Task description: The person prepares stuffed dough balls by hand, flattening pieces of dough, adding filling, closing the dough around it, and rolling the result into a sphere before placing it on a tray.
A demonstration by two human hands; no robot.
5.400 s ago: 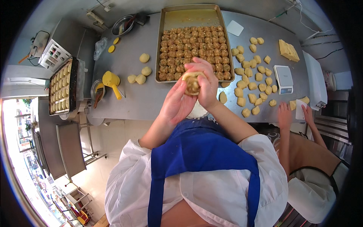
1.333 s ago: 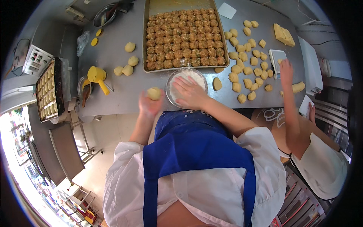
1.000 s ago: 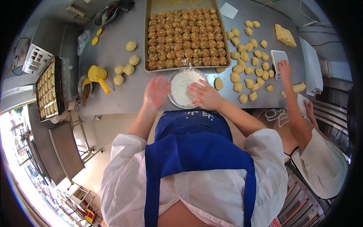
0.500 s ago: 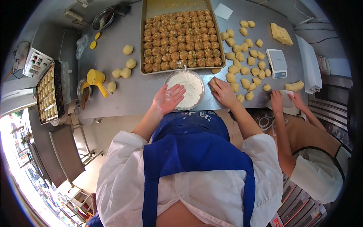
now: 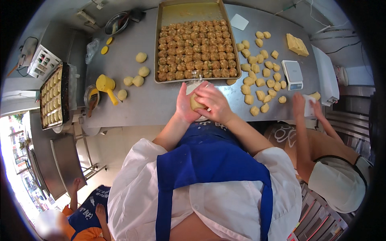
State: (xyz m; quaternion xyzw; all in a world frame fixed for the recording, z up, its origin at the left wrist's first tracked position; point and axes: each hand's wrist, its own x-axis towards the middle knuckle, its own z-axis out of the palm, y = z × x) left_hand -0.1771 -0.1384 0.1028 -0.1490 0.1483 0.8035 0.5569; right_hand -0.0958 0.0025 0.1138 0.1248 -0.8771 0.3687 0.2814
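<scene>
**While facing a metal bench (image 5: 136, 110), holding a dough piece (image 5: 196, 103) between left hand (image 5: 186, 105) and right hand (image 5: 216, 103)**

Pressing dough piece against left palm, close to near edge of bench, in front of blue apron (image 5: 213, 164). With right hand: fingers bent over dough, thumb on near side, closed on it. With left hand: palm turned up under and beside dough, thumb raised; cannot tell how far curled the other fingers, mostly hidden. Partly covered by hands: white flour (image 5: 192, 87).

Just beyond hands: large metal tray (image 5: 191, 11) with tight rows of meat filling balls (image 5: 197, 50), bare at far end. Left of tray: five smooth dough balls (image 5: 140, 57), yellow measuring cup (image 5: 105, 84) with handle toward near edge, metal bowl (image 5: 87, 98) with tools inside. Further up left: two yellow discs (image 5: 104, 50), clear plastic bag (image 5: 92, 50).

Right of tray: many rough dough chunks (image 5: 260, 82), white square scraper (image 5: 239, 22), dough slab (image 5: 296, 44), digital scale (image 5: 292, 71). At far right: co-worker's hands (image 5: 298, 105) at a white sheet (image 5: 309, 105), near dough strip (image 5: 317, 95). At left, off bench: dark baking tray (image 5: 64, 94) with rows of pale buns (image 5: 53, 96). Lower left: another person in blue apron, orange sleeves (image 5: 90, 233).
</scene>
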